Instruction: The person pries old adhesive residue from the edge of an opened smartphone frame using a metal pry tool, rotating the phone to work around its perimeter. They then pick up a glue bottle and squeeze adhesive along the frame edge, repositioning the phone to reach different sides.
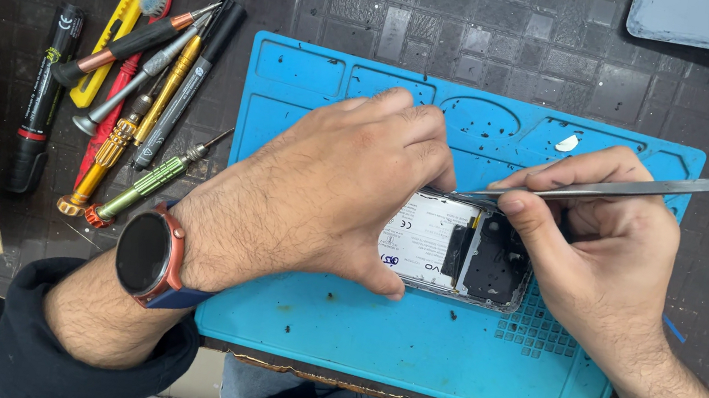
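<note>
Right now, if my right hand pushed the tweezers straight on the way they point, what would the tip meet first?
The right hand points the tweezers leftward along the top edge of the opened phone. Straight on, the tip would probably meet the left hand's fingers first; depth there is unclear.

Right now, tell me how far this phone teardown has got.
Done: the phone lies on the blue mat with its back cover off, battery and black inner plate exposed. In hand: the left hand pins the phone down while the right hand works tweezers at its top edge. Left: the battery and plate are still in place; the screwdrivers lie aside.
</note>
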